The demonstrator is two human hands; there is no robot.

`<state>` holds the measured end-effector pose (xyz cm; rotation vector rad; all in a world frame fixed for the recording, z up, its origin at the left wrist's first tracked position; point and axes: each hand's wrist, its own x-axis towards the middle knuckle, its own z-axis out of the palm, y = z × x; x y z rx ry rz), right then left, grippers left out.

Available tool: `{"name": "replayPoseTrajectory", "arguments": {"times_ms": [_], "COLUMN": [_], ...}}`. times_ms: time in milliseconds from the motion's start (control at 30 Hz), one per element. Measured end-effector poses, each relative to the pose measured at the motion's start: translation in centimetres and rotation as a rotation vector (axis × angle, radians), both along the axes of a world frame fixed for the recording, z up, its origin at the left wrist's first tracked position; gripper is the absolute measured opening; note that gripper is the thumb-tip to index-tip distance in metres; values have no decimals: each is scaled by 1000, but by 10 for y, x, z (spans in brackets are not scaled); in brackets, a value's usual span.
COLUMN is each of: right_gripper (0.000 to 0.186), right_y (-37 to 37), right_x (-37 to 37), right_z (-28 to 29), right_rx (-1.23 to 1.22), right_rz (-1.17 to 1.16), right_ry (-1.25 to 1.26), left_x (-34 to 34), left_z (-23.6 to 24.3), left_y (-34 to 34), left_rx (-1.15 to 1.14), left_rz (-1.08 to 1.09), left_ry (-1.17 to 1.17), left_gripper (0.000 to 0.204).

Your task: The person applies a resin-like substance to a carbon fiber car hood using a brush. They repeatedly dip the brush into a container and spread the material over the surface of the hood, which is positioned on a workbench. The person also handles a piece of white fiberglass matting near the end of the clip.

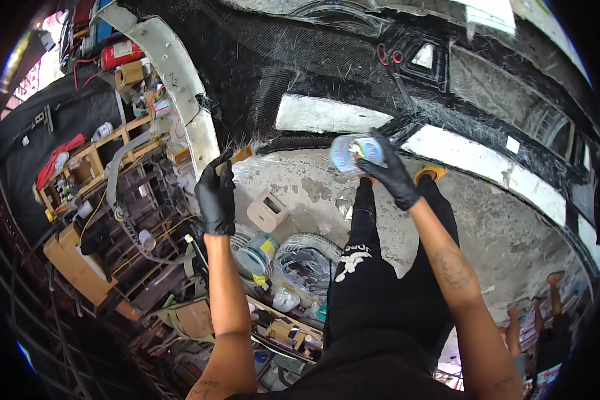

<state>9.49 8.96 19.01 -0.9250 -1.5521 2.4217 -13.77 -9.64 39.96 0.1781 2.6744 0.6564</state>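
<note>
My right hand [392, 175], in a black glove, grips a clear plastic tub [343, 155] with blue print, slightly smeared by motion. It is just off the near edge of a large black fibre-covered panel [247, 60]. My left hand [217, 200], also gloved in black, is raised beside the pale curved flange [187, 80] on the panel's left side. Its fingers look loosely bent and apart, with nothing plainly in them. An orange-brown piece [244, 154] lies near its fingertips; whether they touch is unclear. Red-handled scissors [390, 59] rest on the panel among loose fibres.
White strips [333, 113] line the panel. Below my left hand are a beige stool [268, 211], a bucket [257, 253] and a tyre [307, 263]. Cluttered wooden shelving [100, 157] and a red fire extinguisher [121, 55] stand left. Other people [550, 347] are at lower right.
</note>
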Motion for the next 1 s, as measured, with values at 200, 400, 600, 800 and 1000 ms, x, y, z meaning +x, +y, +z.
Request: {"name": "replayPoseTrajectory", "arguments": {"times_ms": [200, 400, 600, 800, 1000], "right_gripper": [85, 84, 98, 107, 108], "right_y": [-74, -109, -137, -164, -167], "right_x": [-72, -102, -131, -141, -134], "right_z": [34, 63, 85, 47, 52], "right_rx": [-294, 77, 90, 88, 157], "right_rz": [-24, -49, -54, -131, -174], "right_ry": [74, 74, -12, -115, -161], "left_x": [-11, -43, -91, -106, -117], "left_z": [27, 6, 15, 55, 24], "left_y": [-13, 15, -10, -32, -74], "left_rx": [172, -293, -131, -347, -436], "left_rz": [-679, -1208, -1386, -1500, -1762], "left_ry": [28, -167, -85, -31, 30], "left_gripper": [29, 30, 26, 30, 47]}}
